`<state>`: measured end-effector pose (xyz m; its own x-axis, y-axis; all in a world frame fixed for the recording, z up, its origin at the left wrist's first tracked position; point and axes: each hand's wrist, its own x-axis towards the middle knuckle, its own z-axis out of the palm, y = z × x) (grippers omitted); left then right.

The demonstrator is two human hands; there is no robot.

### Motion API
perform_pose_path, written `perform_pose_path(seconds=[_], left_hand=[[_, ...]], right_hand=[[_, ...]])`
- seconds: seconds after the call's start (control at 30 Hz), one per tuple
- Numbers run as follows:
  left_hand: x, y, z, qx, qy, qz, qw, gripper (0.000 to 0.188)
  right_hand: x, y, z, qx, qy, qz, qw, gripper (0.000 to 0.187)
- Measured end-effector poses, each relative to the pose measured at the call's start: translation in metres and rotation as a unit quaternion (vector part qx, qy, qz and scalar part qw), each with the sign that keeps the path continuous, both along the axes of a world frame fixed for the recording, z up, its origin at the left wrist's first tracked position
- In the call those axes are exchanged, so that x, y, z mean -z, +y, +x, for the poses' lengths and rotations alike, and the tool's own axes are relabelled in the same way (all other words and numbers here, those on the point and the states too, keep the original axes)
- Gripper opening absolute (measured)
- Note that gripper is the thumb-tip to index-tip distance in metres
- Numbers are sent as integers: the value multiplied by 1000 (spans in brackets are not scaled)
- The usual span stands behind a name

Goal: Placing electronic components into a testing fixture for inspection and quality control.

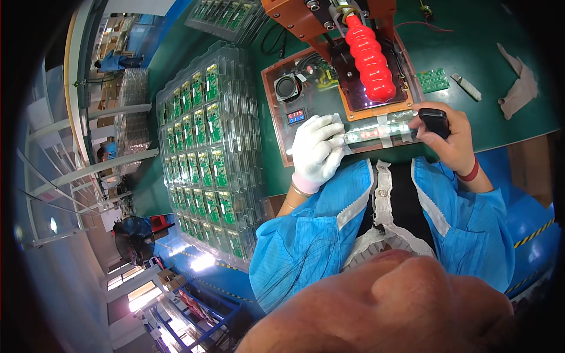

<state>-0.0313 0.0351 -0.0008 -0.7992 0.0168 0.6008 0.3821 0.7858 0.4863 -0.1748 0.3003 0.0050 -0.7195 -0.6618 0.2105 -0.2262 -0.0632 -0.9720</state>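
Observation:
My left hand (318,148), in a white glove, is curled closed at the left end of a clear strip (368,134) along the near edge of the test fixture (376,112). What its fingers hold, if anything, is hidden. My right hand (458,134) is bare and closed around a small black rounded device (434,122) at the strip's right end. Above the strip hangs the fixture's red bulbous handle (371,59), over a dark plate on an orange base. The fixture's clear case also holds a round black speaker (288,87) and a small lit digital display (296,116).
Stacked clear trays (203,147) of green circuit boards stand at left, with another stack (226,17) behind. Right of the fixture lie a loose green board (432,80), a white stick-like piece (468,87) and a crumpled cloth (518,82) on the green table (471,35).

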Motion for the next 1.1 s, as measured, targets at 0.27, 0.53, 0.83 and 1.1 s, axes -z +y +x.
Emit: perform_pose_path(seconds=[0.27, 0.53, 0.83, 1.1], left_hand=[[3, -3, -3, 28, 30, 0, 999, 13], [-1, 0, 7, -2, 15, 25, 1000, 15], [-1, -3, 12, -14, 16, 60, 998, 20], [2, -2, 12, -13, 19, 73, 997, 20]], right_hand=[[5, -1, 1, 15, -97, -26, 995, 42], [14, 1, -3, 13, -143, -98, 985, 36], [21, 3, -8, 17, -152, -152, 976, 32], [21, 3, -7, 45, -144, -149, 977, 34]])
